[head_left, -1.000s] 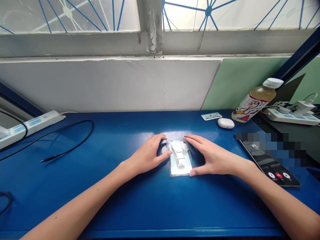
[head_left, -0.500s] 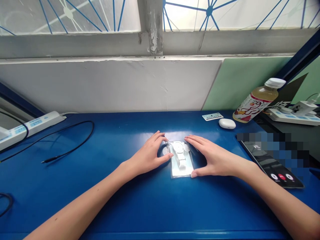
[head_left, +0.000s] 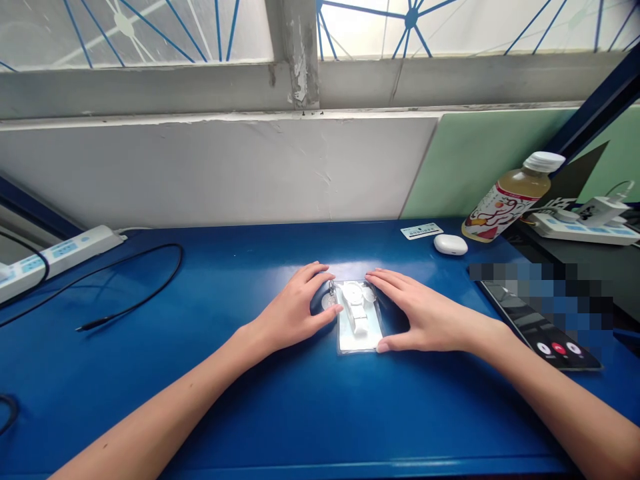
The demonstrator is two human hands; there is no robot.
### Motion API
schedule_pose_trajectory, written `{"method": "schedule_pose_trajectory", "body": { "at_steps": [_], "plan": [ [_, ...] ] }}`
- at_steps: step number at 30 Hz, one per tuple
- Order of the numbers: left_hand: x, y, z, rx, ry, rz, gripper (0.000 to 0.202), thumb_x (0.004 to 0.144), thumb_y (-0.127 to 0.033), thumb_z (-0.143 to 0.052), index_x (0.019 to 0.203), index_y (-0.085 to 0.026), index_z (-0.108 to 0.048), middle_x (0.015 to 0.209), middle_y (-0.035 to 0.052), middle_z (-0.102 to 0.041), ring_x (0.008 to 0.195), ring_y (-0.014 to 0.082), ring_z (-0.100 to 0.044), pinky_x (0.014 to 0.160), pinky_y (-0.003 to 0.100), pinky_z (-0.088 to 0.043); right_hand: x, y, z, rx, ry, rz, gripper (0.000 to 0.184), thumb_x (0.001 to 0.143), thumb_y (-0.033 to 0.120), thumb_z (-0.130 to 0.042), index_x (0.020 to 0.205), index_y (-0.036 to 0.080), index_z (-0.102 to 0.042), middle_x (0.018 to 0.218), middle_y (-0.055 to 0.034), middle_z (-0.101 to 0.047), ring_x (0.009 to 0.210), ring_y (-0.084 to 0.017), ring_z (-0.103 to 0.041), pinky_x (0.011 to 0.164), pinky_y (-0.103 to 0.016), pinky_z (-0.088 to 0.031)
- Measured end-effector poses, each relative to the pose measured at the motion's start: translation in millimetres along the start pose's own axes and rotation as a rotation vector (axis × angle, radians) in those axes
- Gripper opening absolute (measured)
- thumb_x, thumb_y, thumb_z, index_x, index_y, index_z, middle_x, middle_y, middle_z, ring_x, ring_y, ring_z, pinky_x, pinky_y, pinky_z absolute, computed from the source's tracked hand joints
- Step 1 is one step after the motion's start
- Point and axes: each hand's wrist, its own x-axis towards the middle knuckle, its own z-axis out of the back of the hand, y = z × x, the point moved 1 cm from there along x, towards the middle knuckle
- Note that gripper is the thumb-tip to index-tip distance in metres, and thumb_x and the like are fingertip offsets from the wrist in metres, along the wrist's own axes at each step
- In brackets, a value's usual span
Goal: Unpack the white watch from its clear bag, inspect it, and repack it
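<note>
A white wristwatch (head_left: 356, 303) lies face up on a clear plastic card sleeve (head_left: 353, 343) with a pale card inside, flat on the blue desk. A small chain with a clear round charm (head_left: 327, 301) hangs off the sleeve's upper left corner. My left hand (head_left: 295, 303) rests at the left side, its fingers by the chain and its thumb at the sleeve's edge near the watch. On the other side my right hand (head_left: 417, 307) is spread, fingertips at the top right corner and thumb at the bottom right corner. Neither hand is closed around anything.
A phone (head_left: 540, 327) lies right of my right hand. Behind it are a white earbud case (head_left: 451, 245), a small printed card (head_left: 421, 231), a drink bottle (head_left: 513, 197) and a power strip (head_left: 590, 230). To the left are a black cable (head_left: 135, 308) and another power strip (head_left: 65, 257).
The whole view has shifted slightly, so everything sits a little further left. Both hands, the watch and the sleeve keep the same arrangement.
</note>
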Motion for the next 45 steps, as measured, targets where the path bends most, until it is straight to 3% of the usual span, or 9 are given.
{"method": "schedule_pose_trajectory", "body": {
  "at_steps": [5,7,10,22,30,45],
  "plan": [
    [-0.7,-5.2,-1.5,0.054,0.126,-0.071,0.099,0.076,-0.067,-0.068,0.153,-0.018,-0.030,0.158,0.0169,-0.032,0.149,0.0400,-0.020,0.119,0.060,-0.019,-0.2,1.9,0.0,-0.016,0.002,-0.004,0.110,0.072,0.071,-0.068,0.154,0.009,-0.030,0.156,-0.0245,-0.034,0.144,-0.042,-0.032,0.113,-0.059,-0.035],
    [-0.9,-5.7,-2.0,0.078,0.154,-0.087,0.108,0.073,-0.073,-0.067,0.155,-0.017,-0.025,0.159,0.0177,-0.030,0.149,0.0410,-0.017,0.119,0.062,-0.014,0.2,2.9,0.9,-0.027,0.020,-0.022,0.112,0.072,0.072,-0.067,0.154,0.006,-0.028,0.156,-0.0260,-0.033,0.144,-0.041,-0.032,0.114,-0.058,-0.035],
    [-1.1,-4.5,-2.3,0.108,0.168,-0.085,0.108,0.073,-0.077,-0.063,0.155,-0.016,-0.027,0.159,0.0185,-0.029,0.149,0.0405,-0.016,0.119,0.062,-0.012,0.8,4.1,2.4,-0.039,0.044,-0.039,0.115,0.072,0.073,-0.066,0.153,0.002,-0.028,0.156,-0.0279,-0.032,0.144,-0.041,-0.032,0.114,-0.056,-0.035],
    [-0.8,-0.3,-3.7,0.146,0.116,-0.053,0.116,0.066,-0.085,-0.062,0.152,-0.014,-0.030,0.158,0.0213,-0.030,0.150,0.0410,-0.015,0.119,0.062,-0.012,1.4,1.1,1.5,-0.003,0.000,-0.017,0.112,0.069,0.072,-0.070,0.154,0.010,-0.030,0.156,-0.0246,-0.035,0.142,-0.043,-0.034,0.113,-0.059,-0.036],
    [-0.3,-1.2,-3.3,0.180,0.094,-0.057,0.107,0.064,-0.086,-0.061,0.141,-0.013,-0.043,0.155,0.0226,-0.035,0.149,0.0405,-0.017,0.120,0.060,-0.014,1.2,3.2,3.0,-0.052,0.046,-0.038,0.115,0.071,0.075,-0.066,0.153,0.004,-0.029,0.157,-0.0261,-0.033,0.144,-0.040,-0.033,0.114,-0.055,-0.036],
    [-0.5,-0.2,-3.4,0.162,0.135,-0.036,0.115,0.063,-0.088,-0.061,0.147,-0.013,-0.039,0.158,0.0198,-0.032,0.149,0.0423,-0.016,0.119,0.061,-0.014,2.4,4.7,3.9,-0.042,0.046,-0.057,0.116,0.070,0.073,-0.068,0.152,0.002,-0.029,0.156,-0.0271,-0.034,0.144,-0.040,-0.034,0.115,-0.054,-0.035]
  ]
}}
